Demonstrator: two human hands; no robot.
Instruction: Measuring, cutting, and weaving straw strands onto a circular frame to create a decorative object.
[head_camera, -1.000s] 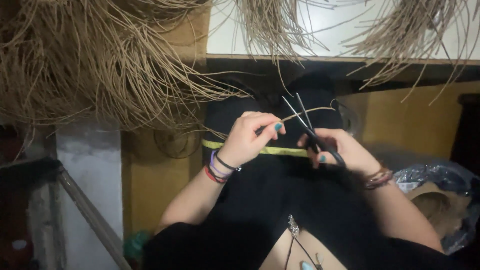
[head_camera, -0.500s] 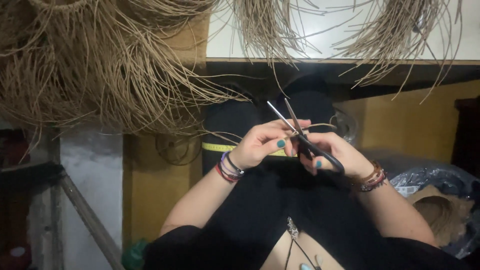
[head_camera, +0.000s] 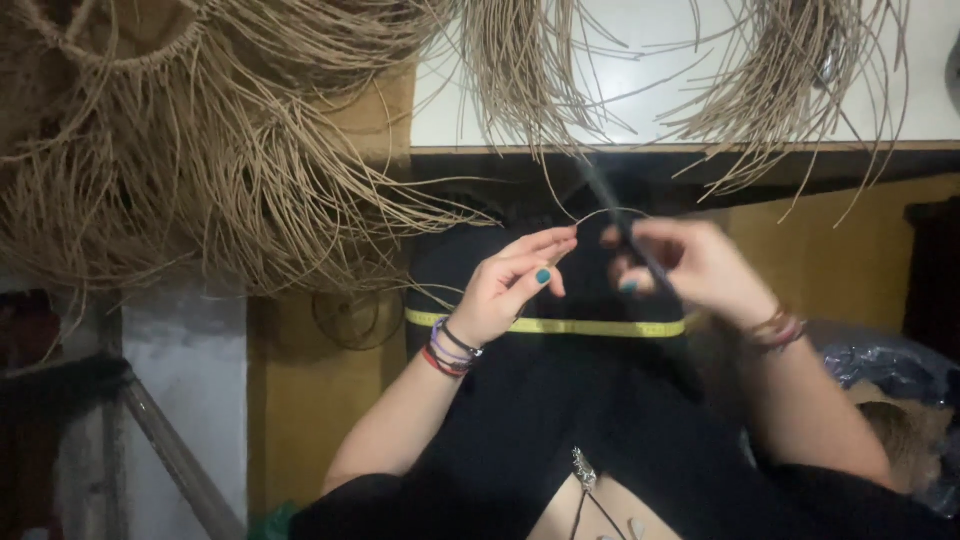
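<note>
Far left, upper: a large mass of tan, thin, loose rattan-like fibre strands, hanging in tangled loops and spilling rightward over the edge of the table; a woven ring of the same fibre shows at the top left corner.

Lower left: a grey metal bar running diagonally, beside a pale grey wall panel.

Centre left: the left hand, wrist ringed with several thin red, purple and black bracelets. The fingers are partly open and loosely curled, teal-painted thumbnail showing; the thumb and forefinger tips pinch 1 end of a single tan fibre strand that arches between the 2 hands.

Centre, below the hands: a yellow measuring tape lying straight across the person's black-clothed lap.

Centre top: a white flat table with a brown wooden edge, more tan fibre bundles drooping over it.

Centre right: the right hand, blurred by motion, fingers closed around the handles of a pair of dark metal scissors. The blades point up and to the left, close to the arched strand; blur hides whether the blades are apart or together, and whether they touch the strand. Thin bracelets sit on this wrist too.

Far right: a crumpled clear plastic bag holding brownish material, beside the person's right forearm.
</note>
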